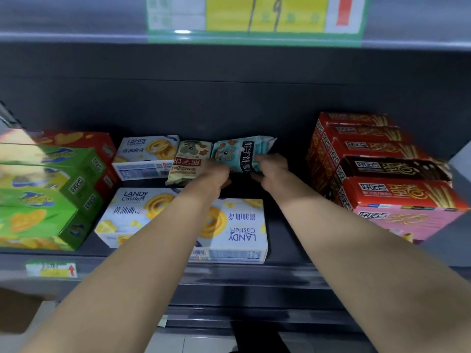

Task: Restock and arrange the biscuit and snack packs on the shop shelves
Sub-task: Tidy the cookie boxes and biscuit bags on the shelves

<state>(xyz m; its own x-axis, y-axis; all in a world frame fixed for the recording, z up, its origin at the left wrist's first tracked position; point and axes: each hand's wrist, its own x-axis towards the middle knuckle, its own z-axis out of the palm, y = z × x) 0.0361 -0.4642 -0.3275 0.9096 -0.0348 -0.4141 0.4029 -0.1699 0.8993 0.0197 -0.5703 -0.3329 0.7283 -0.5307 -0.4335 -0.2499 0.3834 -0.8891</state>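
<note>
While both arms reach deep into the shelf [288, 240], the left hand [214, 173] and the right hand [271, 171] hold a blue snack pack [239, 151] by its bottom edge, in the middle of the frame. A tan pack [190, 161] stands just beside it, on its left.

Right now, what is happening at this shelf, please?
A person reaches both bare arms into the dark shop shelf. The left hand and the right hand both hold a light blue plastic snack pack at the back, beside a beige snack pack. In front lie white cardboard biscuit boxes, with green boxes to the left and red boxes to the right.
</note>
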